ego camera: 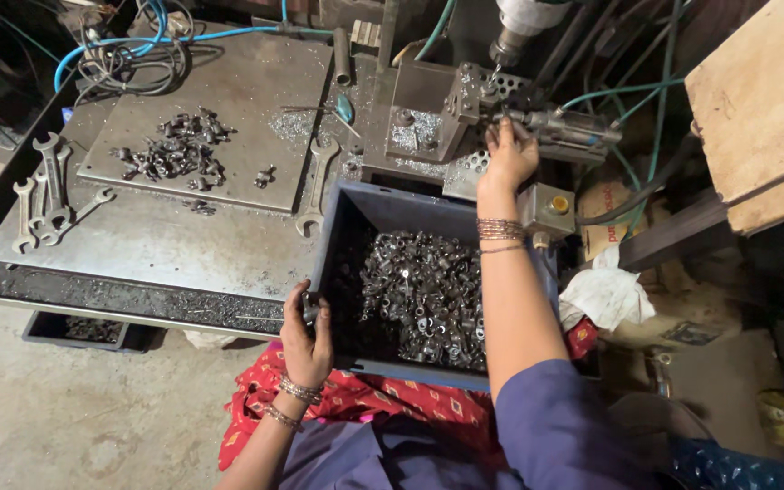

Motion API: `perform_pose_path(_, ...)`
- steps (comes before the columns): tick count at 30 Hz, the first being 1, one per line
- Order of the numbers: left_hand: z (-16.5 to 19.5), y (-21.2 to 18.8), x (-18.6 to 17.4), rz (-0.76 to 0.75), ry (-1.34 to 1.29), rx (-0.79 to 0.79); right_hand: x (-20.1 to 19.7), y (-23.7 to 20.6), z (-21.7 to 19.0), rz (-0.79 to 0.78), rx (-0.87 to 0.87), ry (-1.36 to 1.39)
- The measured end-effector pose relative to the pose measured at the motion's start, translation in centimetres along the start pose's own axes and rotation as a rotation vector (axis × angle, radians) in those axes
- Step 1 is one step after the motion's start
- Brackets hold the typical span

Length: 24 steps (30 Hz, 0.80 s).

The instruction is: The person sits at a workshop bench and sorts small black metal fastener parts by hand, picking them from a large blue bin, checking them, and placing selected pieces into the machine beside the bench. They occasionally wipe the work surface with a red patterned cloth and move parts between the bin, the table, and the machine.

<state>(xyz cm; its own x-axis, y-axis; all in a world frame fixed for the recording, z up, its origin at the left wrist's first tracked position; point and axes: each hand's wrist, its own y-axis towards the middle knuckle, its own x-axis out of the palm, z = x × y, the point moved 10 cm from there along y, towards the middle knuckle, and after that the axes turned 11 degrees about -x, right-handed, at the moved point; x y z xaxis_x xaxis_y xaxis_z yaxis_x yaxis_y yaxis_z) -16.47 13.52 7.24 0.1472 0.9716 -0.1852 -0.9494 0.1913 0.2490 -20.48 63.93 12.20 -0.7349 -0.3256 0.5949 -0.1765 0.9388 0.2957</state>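
My left hand [306,331] is clenched around a few small dark metal fittings [309,308], held at the near-left corner of the blue crate [342,227] on my lap, close to the heap of loose fittings [424,299] they match. My right hand [508,152] reaches over the crate to the machine fixture [465,104], fingers curled at its clamp; I cannot tell what it grips. On the steel bench, another pile of parts [174,150] lies well to the left, beside 4 spanners [47,191].
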Motion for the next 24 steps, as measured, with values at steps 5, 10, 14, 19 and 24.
perform_pose_path(5,0.4,0.0,-0.1,0.013,0.006,0.029,1.0,-0.4,1.2,0.031,0.031,0.034)
perform_pose_path(10,0.4,0.0,0.0,0.001,-0.011,0.006,1.7,0.0,-0.4,-0.057,-0.015,-0.247)
perform_pose_path(14,0.3,0.0,0.1,0.000,0.006,0.002,2.3,1.3,-1.1,-0.179,0.047,-0.275)
perform_pose_path(19,1.0,0.0,-0.1,0.021,0.016,0.080,2.7,1.0,-1.4,-0.167,-0.012,-0.251)
perform_pose_path(24,1.1,0.3,0.1,0.019,0.031,0.068,3.4,-0.5,-1.3,-0.290,-0.021,-0.250)
